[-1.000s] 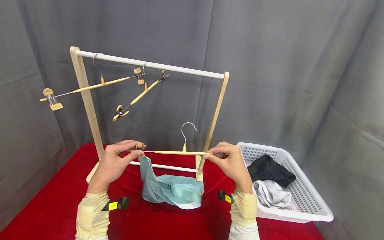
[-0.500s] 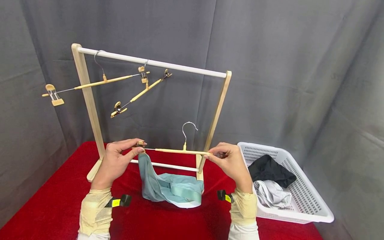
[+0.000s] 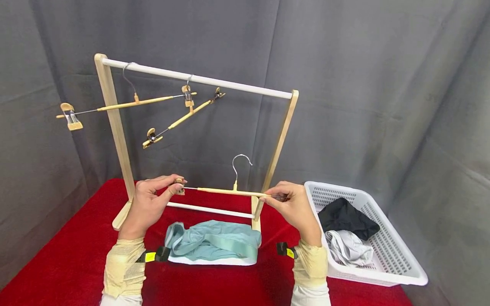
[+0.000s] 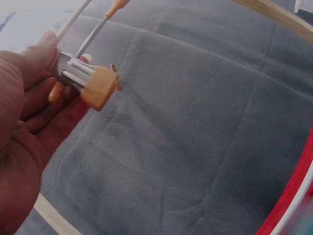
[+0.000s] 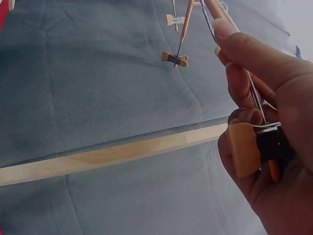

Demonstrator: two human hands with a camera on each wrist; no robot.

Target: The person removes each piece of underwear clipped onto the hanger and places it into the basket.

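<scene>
Both hands hold one clip hanger point(image 3: 219, 191) level above the red table, its metal hook upward. My left hand point(image 3: 147, 206) pinches the wooden clip point(image 4: 100, 88) at the hanger's left end; no cloth shows in that clip. At the other end, my right hand point(image 3: 292, 208) grips the hanger near its right clip point(image 5: 244, 149), which lies against the palm. Below the hanger, apart from it, a crumpled light teal garment point(image 3: 214, 244) with a satin-looking band and a white edge lies on the table.
Behind stands a wooden rack point(image 3: 121, 140) with a white top bar point(image 3: 245, 87). Two clip hangers, one point(image 3: 153, 101) at left and another point(image 3: 180, 122) beside it, hang there. At right a white basket point(image 3: 405, 265) holds a black cloth point(image 3: 348, 219) and a light grey cloth point(image 3: 348, 248).
The teal garment's corner has come out of the left clip and dropped onto the table. The hanger's left end has risen slightly; the right hand has barely moved.
</scene>
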